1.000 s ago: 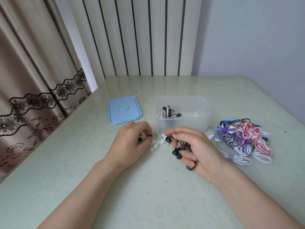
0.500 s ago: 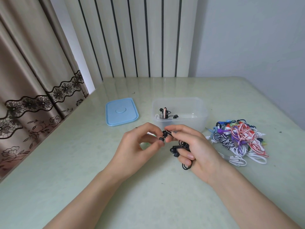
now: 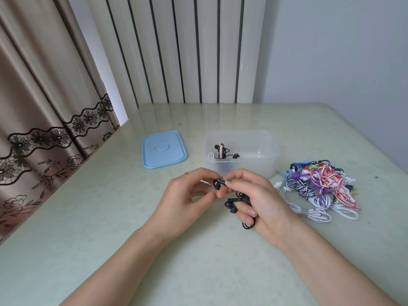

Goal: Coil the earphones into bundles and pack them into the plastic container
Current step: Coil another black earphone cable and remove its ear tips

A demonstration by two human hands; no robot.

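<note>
A black earphone set (image 3: 231, 204) is held above the table in front of the clear plastic container (image 3: 268, 161). My right hand (image 3: 258, 199) grips its coiled cable, one earbud hanging below the fingers. My left hand (image 3: 187, 195) pinches the other black earbud (image 3: 217, 183) at its tip, fingertips meeting my right thumb and forefinger. The container stands open and holds a bundle of earphones (image 3: 221, 152) at its left end. A pile of tangled coloured and white earphones (image 3: 320, 186) lies on the table to the right.
The blue lid (image 3: 163, 152) lies flat left of the container. A patterned curtain (image 3: 44, 102) hangs along the table's left edge. A radiator (image 3: 185, 49) and a wall stand behind the table (image 3: 110, 217).
My left hand left the small ear tips on the table, rose and moved right to meet my right hand at the black earbud. The view shifted slightly.
</note>
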